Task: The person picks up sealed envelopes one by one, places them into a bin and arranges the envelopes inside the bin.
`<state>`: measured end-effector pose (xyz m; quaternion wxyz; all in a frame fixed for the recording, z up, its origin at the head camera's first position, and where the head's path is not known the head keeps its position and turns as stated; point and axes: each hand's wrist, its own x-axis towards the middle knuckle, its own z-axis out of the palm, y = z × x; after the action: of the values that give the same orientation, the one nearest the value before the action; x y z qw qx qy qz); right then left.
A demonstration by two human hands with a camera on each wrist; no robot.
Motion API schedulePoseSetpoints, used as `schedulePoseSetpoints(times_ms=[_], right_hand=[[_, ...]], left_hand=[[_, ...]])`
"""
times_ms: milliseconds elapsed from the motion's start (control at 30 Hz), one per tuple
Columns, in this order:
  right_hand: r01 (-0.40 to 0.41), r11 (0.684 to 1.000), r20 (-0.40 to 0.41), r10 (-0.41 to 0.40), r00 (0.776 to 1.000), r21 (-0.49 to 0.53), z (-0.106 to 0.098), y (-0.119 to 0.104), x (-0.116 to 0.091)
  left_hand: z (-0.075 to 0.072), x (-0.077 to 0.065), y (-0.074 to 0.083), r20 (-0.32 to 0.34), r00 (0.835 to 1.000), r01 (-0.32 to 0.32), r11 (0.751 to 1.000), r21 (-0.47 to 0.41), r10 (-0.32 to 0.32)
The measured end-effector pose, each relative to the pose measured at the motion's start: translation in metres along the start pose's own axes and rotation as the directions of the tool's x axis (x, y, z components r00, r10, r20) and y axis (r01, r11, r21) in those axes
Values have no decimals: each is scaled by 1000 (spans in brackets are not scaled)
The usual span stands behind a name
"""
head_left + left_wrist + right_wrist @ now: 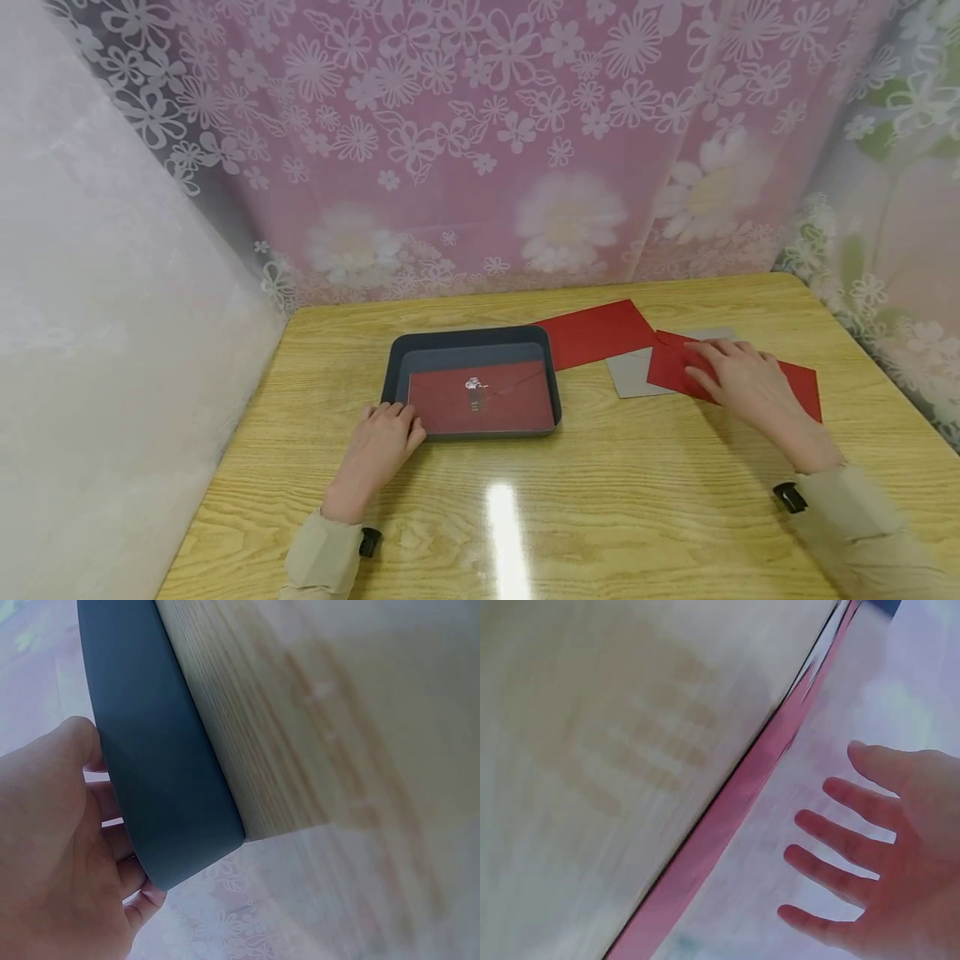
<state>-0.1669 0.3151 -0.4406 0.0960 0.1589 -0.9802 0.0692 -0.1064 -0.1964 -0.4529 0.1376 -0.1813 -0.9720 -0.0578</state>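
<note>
My left hand (382,442) grips the front left corner of a dark blue-grey tray (465,337). In the left wrist view its thumb and fingers lie over the rim of the tray wall (150,750). Inside the tray is a dark red envelope (517,400) with a small printed figure. To the right, my right hand (742,379) hovers over a red envelope (802,387), fingers spread. The right wrist view shows a gap between those fingers (832,832) and the envelope. Partly beneath that envelope lies a grey envelope (633,373).
Another red envelope (600,329) lies behind the tray's right side, its left end hidden by the tray. Everything rests on a wood-grain table (600,500). A pink floral curtain (465,167) hangs behind it, with a pale cloth (112,333) at the left.
</note>
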Motion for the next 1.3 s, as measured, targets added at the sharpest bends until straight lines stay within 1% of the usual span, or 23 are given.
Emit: schedulePoseSetpoints(times_ms=[67,167,300,400,567,767,867,900,967,1000,1067,1100,1200,1300], right_hand=[[-26,999,11,26,1000,-20,0,20,5],[-67,997,60,69,996,-33,3,45,8],[-105,994,130,107,986,-24,4,64,8],[-106,994,156,106,982,-12,4,71,7],[-96,995,182,90,979,22,1,75,9],[-127,989,259,104,960,73,-3,76,15],[-141,985,278,109,954,97,-3,76,15],[-139,985,276,105,955,104,-3,75,15],[-113,987,249,82,965,115,-2,74,14],[-90,990,221,64,973,110,-1,74,14],[-19,996,136,7,991,88,1,73,13],[14,998,88,-20,996,68,2,72,12],[76,997,-35,-75,997,11,3,70,11],[102,995,-115,-103,988,-13,3,67,11]], left_hand=[[0,0,0,4,1000,5,1000,-3,-5],[-1,0,0,16,1000,12,1000,-5,-12],[-2,1,-1,16,1000,8,1000,-1,-8],[-1,1,-1,6,1000,2,1000,-1,-2],[1,2,0,-13,1000,-1,1000,1,1],[1,2,0,-16,1000,2,1000,-1,-2],[0,2,1,-15,1000,2,1000,-9,-3],[0,2,1,-15,1000,4,1000,-12,-4],[-1,3,2,-13,1000,8,1000,-18,-8],[-1,3,2,-12,1000,10,1000,-19,-10],[-1,3,2,-8,1000,14,1000,-22,-15],[-2,4,2,-7,1000,15,1000,-21,-15],[-2,4,3,-5,1000,13,1000,-21,-13],[-2,5,4,-4,1000,15,1000,-25,-15]])
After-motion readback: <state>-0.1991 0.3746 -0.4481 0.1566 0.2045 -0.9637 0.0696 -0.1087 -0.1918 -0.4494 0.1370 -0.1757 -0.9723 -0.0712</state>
